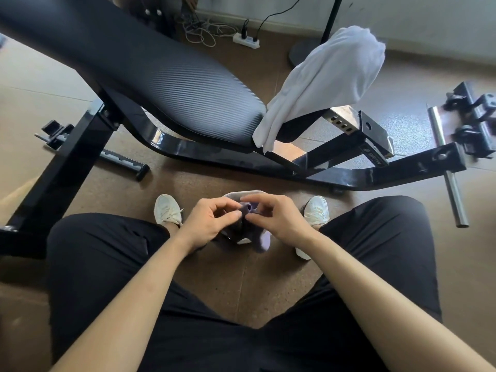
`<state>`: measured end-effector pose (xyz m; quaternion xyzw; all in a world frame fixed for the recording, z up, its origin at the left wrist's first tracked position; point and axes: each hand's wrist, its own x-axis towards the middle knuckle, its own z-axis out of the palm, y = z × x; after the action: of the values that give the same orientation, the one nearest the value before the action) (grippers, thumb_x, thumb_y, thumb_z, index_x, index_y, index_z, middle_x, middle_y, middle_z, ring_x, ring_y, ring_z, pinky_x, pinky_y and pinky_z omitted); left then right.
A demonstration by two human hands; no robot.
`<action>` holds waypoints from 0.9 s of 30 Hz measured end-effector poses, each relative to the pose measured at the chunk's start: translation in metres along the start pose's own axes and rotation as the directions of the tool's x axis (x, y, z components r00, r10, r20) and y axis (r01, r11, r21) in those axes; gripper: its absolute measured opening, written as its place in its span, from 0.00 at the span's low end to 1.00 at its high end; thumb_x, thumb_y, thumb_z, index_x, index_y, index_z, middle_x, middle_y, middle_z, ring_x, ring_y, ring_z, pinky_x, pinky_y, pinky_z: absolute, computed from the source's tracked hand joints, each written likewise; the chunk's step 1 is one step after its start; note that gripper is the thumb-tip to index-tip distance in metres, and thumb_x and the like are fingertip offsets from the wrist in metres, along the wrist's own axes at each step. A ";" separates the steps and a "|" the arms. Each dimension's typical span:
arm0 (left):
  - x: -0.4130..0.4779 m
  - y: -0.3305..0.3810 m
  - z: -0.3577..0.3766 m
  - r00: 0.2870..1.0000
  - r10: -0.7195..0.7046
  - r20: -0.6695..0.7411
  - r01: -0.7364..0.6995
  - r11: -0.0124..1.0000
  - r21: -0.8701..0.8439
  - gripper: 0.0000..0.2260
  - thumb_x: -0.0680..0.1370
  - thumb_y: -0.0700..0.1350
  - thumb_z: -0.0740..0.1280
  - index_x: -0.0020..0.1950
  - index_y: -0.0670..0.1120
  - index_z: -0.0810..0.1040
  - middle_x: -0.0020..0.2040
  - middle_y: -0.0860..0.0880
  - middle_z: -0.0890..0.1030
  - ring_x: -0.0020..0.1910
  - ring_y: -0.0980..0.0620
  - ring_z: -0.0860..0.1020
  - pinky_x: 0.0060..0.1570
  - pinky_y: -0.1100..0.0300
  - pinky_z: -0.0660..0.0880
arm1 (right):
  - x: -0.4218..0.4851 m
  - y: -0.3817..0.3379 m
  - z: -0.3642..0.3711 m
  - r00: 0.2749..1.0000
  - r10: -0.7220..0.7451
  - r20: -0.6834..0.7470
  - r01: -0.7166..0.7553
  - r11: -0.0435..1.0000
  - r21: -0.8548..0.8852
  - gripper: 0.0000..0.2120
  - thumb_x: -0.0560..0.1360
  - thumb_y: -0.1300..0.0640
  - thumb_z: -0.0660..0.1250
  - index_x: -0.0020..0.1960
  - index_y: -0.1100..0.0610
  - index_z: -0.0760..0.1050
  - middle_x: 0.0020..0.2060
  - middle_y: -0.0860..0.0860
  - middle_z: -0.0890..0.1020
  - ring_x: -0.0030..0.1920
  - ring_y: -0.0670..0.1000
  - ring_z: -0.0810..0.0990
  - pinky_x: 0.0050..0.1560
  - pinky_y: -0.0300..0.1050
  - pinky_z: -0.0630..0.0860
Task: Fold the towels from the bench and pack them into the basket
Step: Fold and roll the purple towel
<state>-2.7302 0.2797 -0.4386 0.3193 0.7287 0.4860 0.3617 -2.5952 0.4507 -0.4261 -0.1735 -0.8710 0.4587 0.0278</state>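
Observation:
Between my knees I hold a small grey-purple towel (259,241), bunched up. My left hand (212,221) pinches its top edge with thumb and curled fingers, and my right hand (276,217) pinches the same edge right beside it. Most of the cloth is hidden behind my hands. A white towel (324,81) hangs draped over the raised end of the black weight bench (166,76), ahead and to the right. No basket is in view.
The bench's black steel frame (295,167) runs across the floor just beyond my white shoes (167,209). A steel peg (455,197) sticks out at right. A power strip with cables (245,38) and a stand base (300,51) lie at the far wall.

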 end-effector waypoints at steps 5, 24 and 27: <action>0.002 -0.005 -0.001 0.998 0.021 -0.057 -0.011 0.987 0.163 0.09 0.77 0.43 0.74 0.46 0.60 0.84 0.43 0.57 0.86 0.45 0.57 0.84 0.48 0.60 0.79 | 0.004 0.003 -0.010 0.998 0.068 -0.013 -0.068 0.998 -0.009 0.02 0.76 0.55 0.75 0.47 0.52 0.83 0.39 0.47 0.84 0.40 0.47 0.81 0.45 0.47 0.80; 0.009 -0.016 -0.001 0.999 -0.025 0.035 0.019 0.986 0.163 0.11 0.79 0.47 0.72 0.60 0.56 0.80 0.55 0.55 0.83 0.56 0.53 0.82 0.54 0.54 0.81 | 0.002 0.031 -0.054 0.879 0.319 -0.354 -0.173 0.906 0.385 0.04 0.77 0.56 0.74 0.45 0.56 0.82 0.30 0.44 0.80 0.29 0.40 0.76 0.32 0.33 0.72; 0.008 -0.023 -0.008 0.999 -0.035 -0.036 0.041 0.980 0.194 0.10 0.77 0.48 0.74 0.58 0.56 0.83 0.53 0.56 0.85 0.55 0.53 0.83 0.57 0.49 0.81 | 0.003 0.035 -0.062 0.833 0.362 -0.418 -0.191 0.898 0.397 0.04 0.77 0.56 0.74 0.44 0.55 0.82 0.33 0.48 0.82 0.29 0.40 0.77 0.32 0.33 0.73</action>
<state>-2.7440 0.2746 -0.4596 0.3313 0.7845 0.4104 0.3262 -2.5756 0.5183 -0.4190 -0.4006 -0.7090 0.5428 0.2055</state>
